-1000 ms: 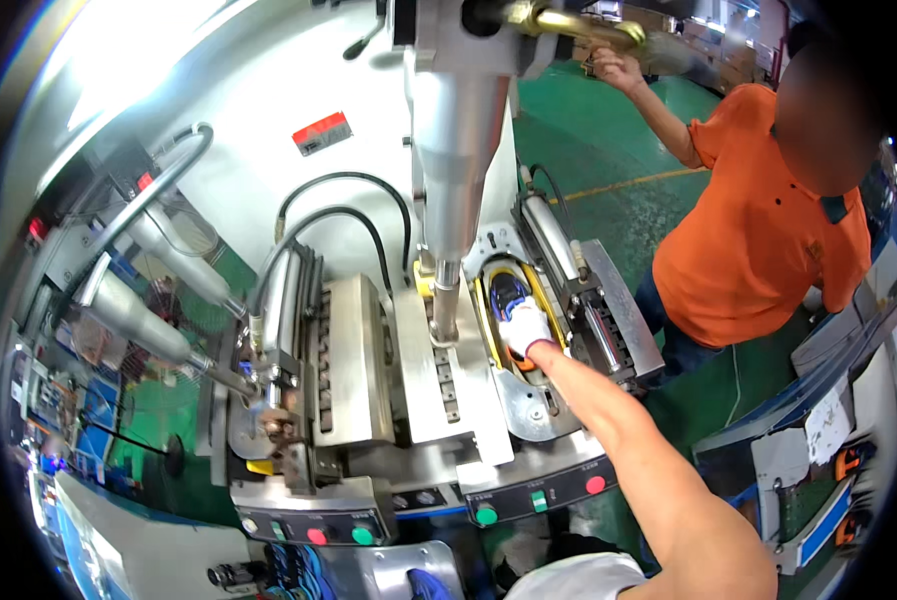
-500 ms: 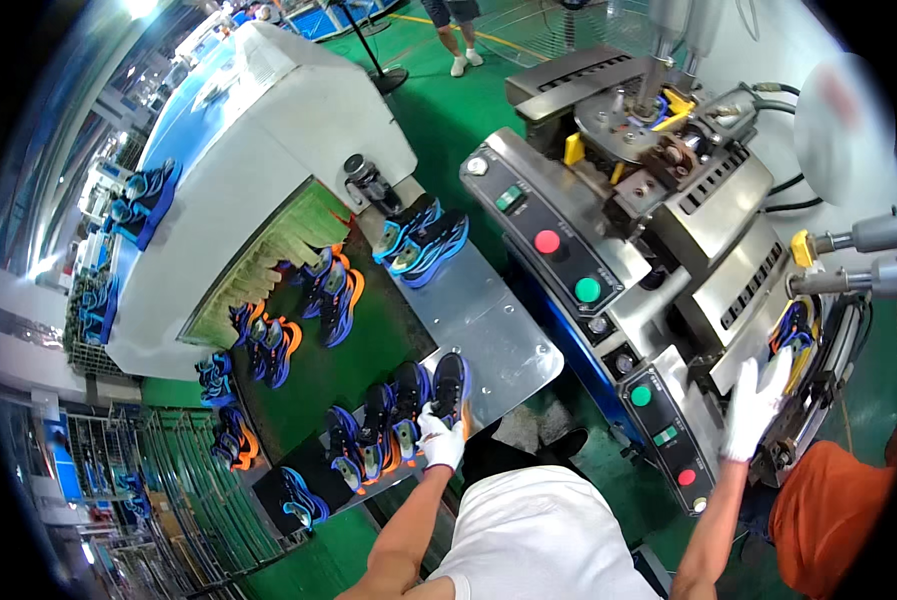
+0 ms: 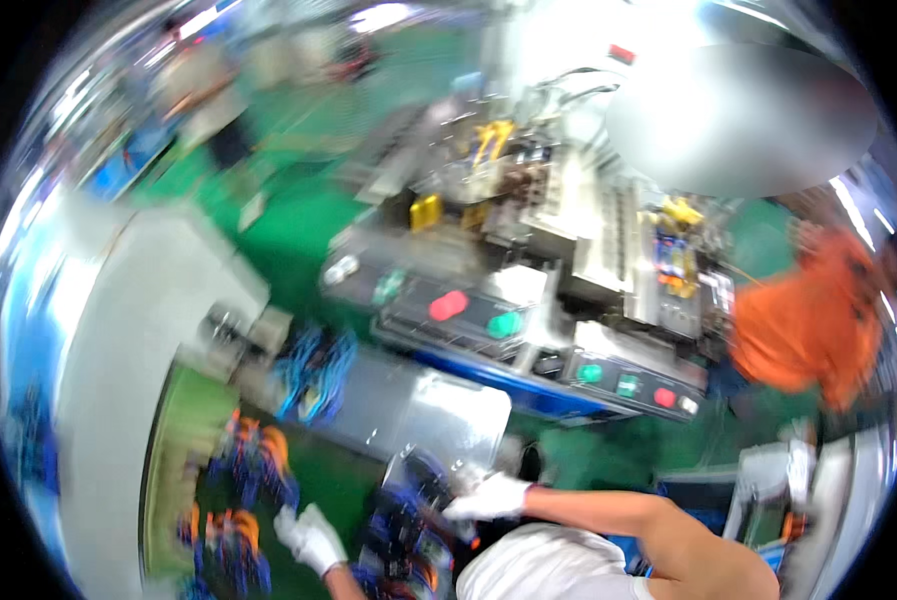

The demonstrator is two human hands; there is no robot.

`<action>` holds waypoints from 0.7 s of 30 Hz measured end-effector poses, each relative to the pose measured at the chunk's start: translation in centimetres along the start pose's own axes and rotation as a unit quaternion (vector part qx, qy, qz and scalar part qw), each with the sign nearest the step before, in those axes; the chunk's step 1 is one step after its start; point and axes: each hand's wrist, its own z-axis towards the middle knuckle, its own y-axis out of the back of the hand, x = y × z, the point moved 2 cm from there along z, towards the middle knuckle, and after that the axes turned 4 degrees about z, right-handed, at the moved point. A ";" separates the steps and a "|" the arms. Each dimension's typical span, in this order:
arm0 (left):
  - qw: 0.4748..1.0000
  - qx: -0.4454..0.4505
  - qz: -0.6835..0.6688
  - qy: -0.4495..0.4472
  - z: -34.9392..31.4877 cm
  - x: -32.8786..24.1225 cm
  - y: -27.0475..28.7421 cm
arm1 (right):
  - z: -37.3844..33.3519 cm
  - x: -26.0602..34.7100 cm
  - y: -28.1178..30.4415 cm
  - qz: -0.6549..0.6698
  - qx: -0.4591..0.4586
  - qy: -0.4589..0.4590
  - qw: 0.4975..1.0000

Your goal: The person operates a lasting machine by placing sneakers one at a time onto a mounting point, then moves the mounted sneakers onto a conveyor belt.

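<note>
Motion smears the picture. My left hand [image 3: 313,540], in a white glove, is over the green conveyor belt [image 3: 338,475], just right of the shoes with orange soles [image 3: 253,455]. Its fingers look stretched apart, and nothing shows in them. My right hand [image 3: 490,496], also white-gloved, is at the end of a row of dark shoes with blue soles [image 3: 398,530], beside the nearest dark shoe [image 3: 426,474]. Blur hides whether its fingers touch or grip that shoe.
A metal plate [image 3: 458,410] adjoins the belt, with blue shoes [image 3: 313,370] at its far end. Beyond stands a steel machine [image 3: 588,250] with red and green buttons; shoe parts [image 3: 673,255] sit in its right station. A person in orange [image 3: 803,320] stands at right.
My view has swung to the right. My right hand has left the machine's right station and come to the row of shoes; my left hand has moved from that row over the belt.
</note>
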 end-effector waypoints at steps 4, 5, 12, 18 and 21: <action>0.982 0.054 0.130 0.128 10.3 4.4 -1.0 | 5.0 -2.9 -14.3 -0.039 -0.030 -0.075 0.996; 0.981 0.050 0.139 0.127 13.7 10.6 -2.7 | 6.2 -1.3 -15.0 -0.089 -0.041 -0.023 0.995; 0.942 0.171 0.257 0.134 16.9 8.2 -4.6 | 4.2 0.6 -12.6 0.011 -0.014 -0.047 0.999; 0.857 0.411 0.309 -0.034 15.0 6.9 -4.3 | 0.3 3.0 -7.7 0.212 -0.108 0.149 0.960; 0.887 0.323 -0.278 0.176 12.6 2.8 -2.3 | -1.5 4.9 -2.7 0.118 -0.129 0.132 0.976</action>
